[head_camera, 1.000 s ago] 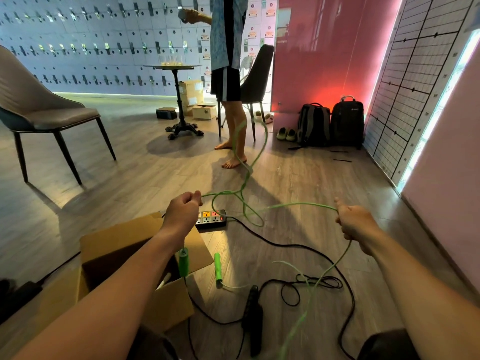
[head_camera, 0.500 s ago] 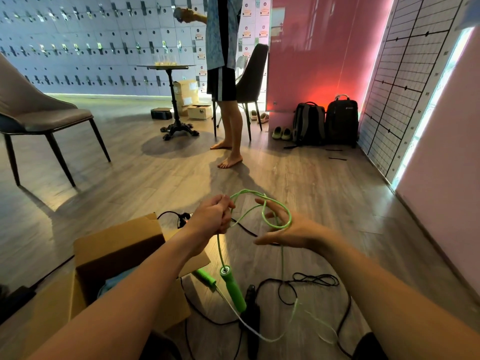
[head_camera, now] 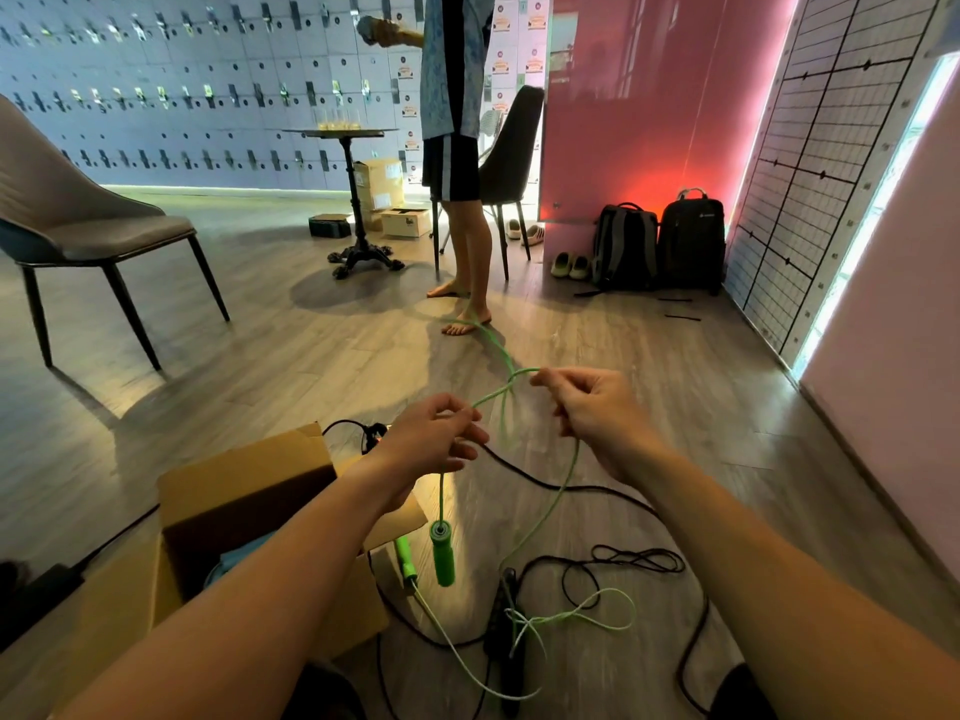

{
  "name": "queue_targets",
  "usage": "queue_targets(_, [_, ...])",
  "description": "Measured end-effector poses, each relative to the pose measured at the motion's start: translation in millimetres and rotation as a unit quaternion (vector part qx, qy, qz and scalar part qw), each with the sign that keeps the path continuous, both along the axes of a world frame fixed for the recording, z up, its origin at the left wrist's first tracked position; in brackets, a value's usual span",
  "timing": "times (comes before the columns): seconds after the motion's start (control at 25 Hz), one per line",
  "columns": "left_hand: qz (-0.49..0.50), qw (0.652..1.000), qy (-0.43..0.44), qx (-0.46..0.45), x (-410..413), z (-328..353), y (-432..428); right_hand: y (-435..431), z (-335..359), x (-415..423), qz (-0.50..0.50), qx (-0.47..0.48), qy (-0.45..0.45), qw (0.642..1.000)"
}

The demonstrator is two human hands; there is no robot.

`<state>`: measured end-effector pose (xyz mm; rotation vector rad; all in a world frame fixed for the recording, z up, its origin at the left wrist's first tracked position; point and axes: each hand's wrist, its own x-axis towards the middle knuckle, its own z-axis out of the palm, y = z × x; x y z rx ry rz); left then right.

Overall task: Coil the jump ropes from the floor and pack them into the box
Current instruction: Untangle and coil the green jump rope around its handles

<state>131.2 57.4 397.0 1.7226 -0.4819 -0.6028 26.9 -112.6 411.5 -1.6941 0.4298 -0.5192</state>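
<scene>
My left hand (head_camera: 434,441) pinches the green jump rope (head_camera: 550,511) near its end, and one green handle (head_camera: 442,554) dangles from it. My right hand (head_camera: 592,413) pinches the same rope further along, a short loop crossing between the two hands. The rest of the green cord trails down to the floor in loose loops, and the second green handle (head_camera: 404,556) lies by the box. A black jump rope (head_camera: 623,558) with black handles (head_camera: 506,605) lies tangled on the floor. The open cardboard box (head_camera: 244,491) sits at lower left under my left forearm.
A person (head_camera: 457,163) stands barefoot ahead, beside a small round table (head_camera: 358,200) and a dark chair (head_camera: 511,163). A grey chair (head_camera: 78,220) is at left. Two backpacks (head_camera: 660,241) and shoes lean on the pink wall. A power strip (head_camera: 374,433) lies beyond the box.
My hands drew together from a wide spread, formed a loop, and now pinch the rope with a short crossed span between them. One green handle lifted off the floor and hangs.
</scene>
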Motion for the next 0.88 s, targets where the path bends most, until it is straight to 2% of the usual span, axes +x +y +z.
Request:
queue_targets(0.12, [0.068, 0.996, 0.048, -0.035, 4.0, 1.3, -0.6, -18.4, -3.4, -2.6, -0.048, -0.121, 0.028, 0.991])
queue_targets(0.24, [0.076, 0.996, 0.025, -0.026, 1.7, 2.0, -1.2, -26.0, -9.1, -9.2, -0.063, -0.191, 0.054, 0.978])
queue_targets(0.32, [0.079, 0.996, 0.02, -0.039, 1.0, 1.7, 1.0, -31.3, -7.7, -12.3, -0.106, -0.199, 0.036, 0.974])
queue_targets(0.44, [0.093, 0.991, 0.06, -0.078, 6.9, 2.0, 5.3, -44.9, -5.6, -17.2, -0.208, -0.175, 0.012, 0.962])
queue_targets(0.52, [0.105, 0.987, 0.086, -0.084, 9.8, 0.9, 6.2, -58.6, -17.0, -20.7, -0.228, -0.144, 0.066, 0.961])
queue_targets(0.68, [0.067, 0.989, 0.097, -0.09, 5.6, 0.7, 3.6, -80.4, -48.4, -24.7, -0.162, -0.125, 0.244, 0.948])
queue_targets(0.8, [0.025, 0.99, 0.094, -0.099, 2.6, 2.7, 0.4, -67.9, -39.8, -26.1, -0.065, -0.123, 0.253, 0.958])
queue_targets(0.88, [0.007, 0.992, 0.077, -0.099, -0.6, 3.9, -0.7, -50.6, -28.4, -25.0, 0.054, -0.119, 0.238, 0.962])
